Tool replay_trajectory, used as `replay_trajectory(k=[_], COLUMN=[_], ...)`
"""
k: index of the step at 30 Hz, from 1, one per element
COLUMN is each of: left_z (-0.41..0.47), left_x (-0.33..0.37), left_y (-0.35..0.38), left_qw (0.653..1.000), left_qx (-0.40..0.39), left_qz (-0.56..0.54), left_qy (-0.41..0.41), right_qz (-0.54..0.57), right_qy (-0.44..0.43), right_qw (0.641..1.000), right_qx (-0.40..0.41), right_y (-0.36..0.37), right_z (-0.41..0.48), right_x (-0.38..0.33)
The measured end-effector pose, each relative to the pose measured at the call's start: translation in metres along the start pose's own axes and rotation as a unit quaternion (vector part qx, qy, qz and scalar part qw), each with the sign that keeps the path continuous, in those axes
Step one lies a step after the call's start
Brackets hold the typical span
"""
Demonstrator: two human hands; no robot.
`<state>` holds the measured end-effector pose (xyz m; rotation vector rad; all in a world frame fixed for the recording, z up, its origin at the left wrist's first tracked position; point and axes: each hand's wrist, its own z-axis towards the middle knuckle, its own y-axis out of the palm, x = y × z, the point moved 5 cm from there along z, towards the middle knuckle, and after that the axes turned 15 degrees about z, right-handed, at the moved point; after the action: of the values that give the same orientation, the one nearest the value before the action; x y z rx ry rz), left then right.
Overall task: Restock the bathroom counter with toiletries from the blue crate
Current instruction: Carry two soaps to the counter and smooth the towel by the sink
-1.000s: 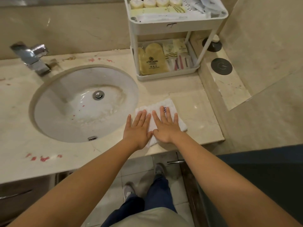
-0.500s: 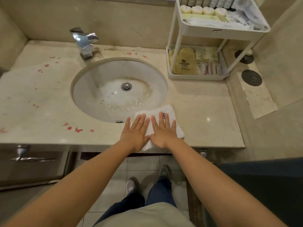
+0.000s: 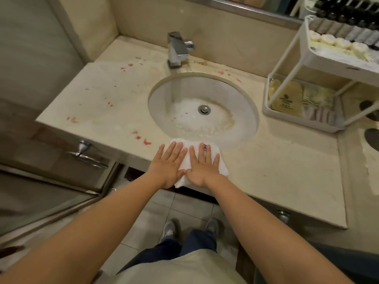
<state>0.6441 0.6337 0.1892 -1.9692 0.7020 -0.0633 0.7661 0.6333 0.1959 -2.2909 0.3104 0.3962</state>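
A folded white towel lies at the front edge of the beige marble counter, just in front of the round sink. My left hand and my right hand rest flat on it side by side, fingers spread, gripping nothing. A white two-tier rack stands at the back right. Its lower tray holds yellow packets; its upper tier holds round soaps and dark-capped bottles. No blue crate is visible.
A chrome faucet stands behind the sink. Red stains dot the counter left of the sink and near the faucet. A cabinet with a metal handle sits lower left. Two dark round discs lie right of the rack.
Both hands have slid the towel left along the counter's front edge, from right of the sink to in front of it. The view has turned left as well.
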Motion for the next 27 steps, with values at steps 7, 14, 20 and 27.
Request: replay_trajectory(k=[7,14,20,27], left_z=[-0.017,-0.031,-0.039,-0.032], left_x=[-0.043,-0.081,-0.112,-0.125], left_y=[0.021,0.040,0.052,0.047], left_qw=[0.997,0.985,0.962,0.924], left_qx=[-0.035,-0.060,-0.099,-0.126], left_qz=[-0.027,-0.065,-0.117,-0.196], left_qy=[-0.063,-0.148,-0.226,-0.303], right_qz=[-0.040,-0.099,-0.149,-0.192], right_qy=[-0.057,-0.130,-0.192,-0.257], right_qw=[0.997,0.985,0.965,0.934], right_qx=[-0.030,-0.061,-0.096,-0.158], right_y=[0.006,0.007,0.004,-0.024], right_z=[0.021,0.047,0.071,0.100], right_x=[-0.050,-0.097,-0.138,-0.162])
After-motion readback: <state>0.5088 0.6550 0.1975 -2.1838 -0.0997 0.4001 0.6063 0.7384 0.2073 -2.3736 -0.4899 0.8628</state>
